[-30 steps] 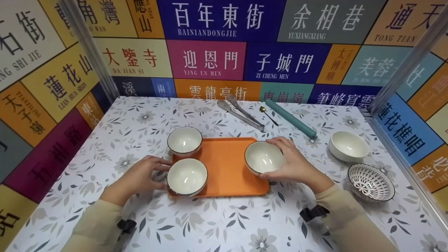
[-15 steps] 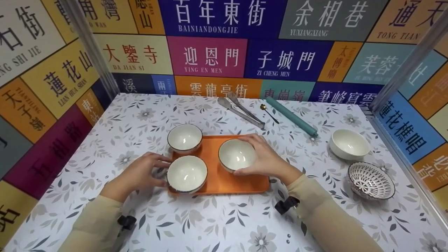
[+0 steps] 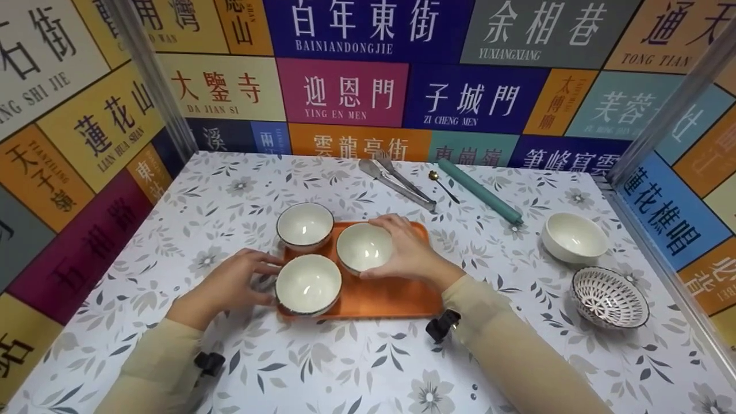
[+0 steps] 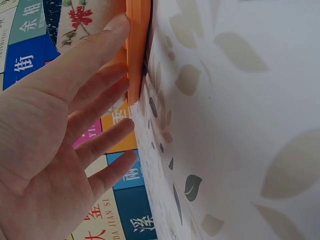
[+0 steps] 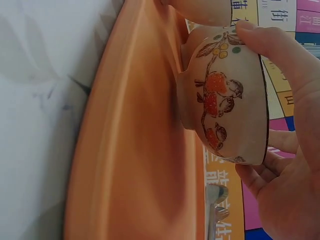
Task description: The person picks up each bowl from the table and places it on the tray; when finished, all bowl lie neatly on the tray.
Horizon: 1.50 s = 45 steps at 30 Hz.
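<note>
My right hand (image 3: 405, 250) holds a white bowl (image 3: 363, 248) by its side, thumb at the near rim and fingers at the far side. In the right wrist view that bowl (image 5: 232, 100) has painted red birds outside; whether its foot touches the orange tray (image 3: 391, 299) I cannot tell. Two more dark-rimmed bowls stand at the tray's left end: a back bowl (image 3: 305, 226) and a front bowl (image 3: 309, 284). My left hand (image 3: 238, 282) lies beside the front bowl, holding nothing. In the left wrist view its fingers (image 4: 102, 142) are spread near the tray's edge (image 4: 136, 55).
On the right stand a plain white bowl (image 3: 574, 237) and a black-patterned bowl (image 3: 609, 298). Behind the tray lie metal tongs (image 3: 402, 187), a small gold-headed spoon (image 3: 443, 185) and a green rod (image 3: 480, 192). Sign-printed walls (image 3: 345, 92) enclose the flowered tabletop (image 3: 333, 368).
My right hand has carried its bowl leftward across the tray, close to the two bowls at the left end. The left hand has stayed in place.
</note>
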### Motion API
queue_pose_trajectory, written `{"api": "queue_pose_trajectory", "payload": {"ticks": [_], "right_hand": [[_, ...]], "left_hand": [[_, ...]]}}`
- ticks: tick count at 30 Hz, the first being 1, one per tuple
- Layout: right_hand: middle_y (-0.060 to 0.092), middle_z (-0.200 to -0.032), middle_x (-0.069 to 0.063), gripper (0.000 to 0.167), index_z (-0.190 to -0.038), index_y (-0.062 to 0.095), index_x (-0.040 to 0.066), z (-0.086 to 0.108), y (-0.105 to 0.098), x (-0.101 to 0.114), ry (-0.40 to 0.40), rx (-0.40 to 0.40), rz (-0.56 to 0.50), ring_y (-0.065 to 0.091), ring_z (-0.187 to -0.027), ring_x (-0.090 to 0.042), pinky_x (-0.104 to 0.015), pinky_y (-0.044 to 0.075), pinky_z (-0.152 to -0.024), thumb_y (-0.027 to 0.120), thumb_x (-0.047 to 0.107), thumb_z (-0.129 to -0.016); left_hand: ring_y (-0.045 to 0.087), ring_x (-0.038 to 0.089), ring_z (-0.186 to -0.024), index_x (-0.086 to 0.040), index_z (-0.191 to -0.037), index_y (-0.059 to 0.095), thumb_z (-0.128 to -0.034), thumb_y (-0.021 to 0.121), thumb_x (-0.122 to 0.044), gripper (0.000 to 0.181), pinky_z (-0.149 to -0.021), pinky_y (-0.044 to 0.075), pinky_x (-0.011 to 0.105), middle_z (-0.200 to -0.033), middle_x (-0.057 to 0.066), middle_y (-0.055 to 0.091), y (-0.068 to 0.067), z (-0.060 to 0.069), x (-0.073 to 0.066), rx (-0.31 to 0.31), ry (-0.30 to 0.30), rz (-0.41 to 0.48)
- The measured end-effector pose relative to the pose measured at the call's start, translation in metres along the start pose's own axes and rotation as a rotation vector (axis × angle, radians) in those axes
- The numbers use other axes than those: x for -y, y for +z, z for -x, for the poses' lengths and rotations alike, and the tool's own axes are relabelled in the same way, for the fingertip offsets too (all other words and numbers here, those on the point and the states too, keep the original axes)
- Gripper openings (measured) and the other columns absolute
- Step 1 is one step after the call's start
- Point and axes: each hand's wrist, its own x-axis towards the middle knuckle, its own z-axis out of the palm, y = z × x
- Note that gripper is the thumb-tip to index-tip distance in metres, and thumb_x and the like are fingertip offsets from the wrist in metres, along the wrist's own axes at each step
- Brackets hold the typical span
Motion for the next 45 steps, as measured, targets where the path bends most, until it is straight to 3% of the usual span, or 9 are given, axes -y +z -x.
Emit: {"api": "queue_pose_trajectory", "payload": {"ticks": [12,20,26,36,45], "right_hand": [[0.049,-0.149,-0.001,0.113,-0.150,0.052,0.018,-0.012,0.006,-0.006,-0.005,0.017,-0.027,0.047,-0.136,-0.025,-0.053,0.046,-0.113,0.097,0.060,-0.055],[0.045,-0.150,-0.003,0.114,-0.153,0.048,0.015,-0.011,0.006,-0.007,-0.063,0.054,-0.014,0.043,-0.137,-0.025,-0.053,0.046,-0.112,0.092,0.065,-0.060],[0.034,-0.162,-0.005,0.120,-0.160,0.037,0.020,-0.003,0.002,-0.009,-0.085,0.088,-0.005,0.032,-0.148,-0.028,-0.060,0.035,-0.119,0.089,0.069,-0.063],[0.034,-0.164,-0.004,0.101,-0.160,0.040,0.023,0.034,-0.006,-0.020,-0.065,0.041,-0.041,0.028,-0.152,-0.030,-0.065,0.030,-0.121,0.084,0.061,-0.077],[0.043,-0.157,-0.012,0.083,-0.155,0.047,0.017,0.074,-0.036,-0.043,-0.027,-0.030,-0.057,0.037,-0.147,-0.035,-0.059,0.034,-0.121,0.084,0.040,-0.085]], "left_hand": [[0.048,0.031,-0.140,-0.016,-0.129,0.074,-0.0753,0.091,-0.019,0.056,-0.118,0.040,0.056,-0.144,0.001,0.061,-0.001,-0.001,0.000,0.001,-0.003,0.013],[0.052,0.032,-0.136,-0.014,-0.125,0.076,-0.0738,0.092,-0.020,0.054,-0.114,0.043,0.057,-0.139,0.002,0.065,0.003,-0.002,0.003,-0.037,0.087,-0.010],[0.051,0.031,-0.137,-0.016,-0.127,0.075,-0.0736,0.093,-0.021,0.056,-0.115,0.042,0.057,-0.141,0.001,0.064,0.002,-0.002,0.002,-0.022,0.051,0.000],[0.050,0.031,-0.138,-0.018,-0.126,0.075,-0.0717,0.093,-0.019,0.058,-0.116,0.041,0.058,-0.142,0.000,0.063,0.005,0.006,0.003,-0.018,-0.006,0.038],[0.052,0.032,-0.137,-0.017,-0.125,0.076,-0.0715,0.094,-0.020,0.056,-0.115,0.042,0.058,-0.140,0.001,0.064,0.000,0.002,-0.001,-0.042,0.054,0.009]]}}
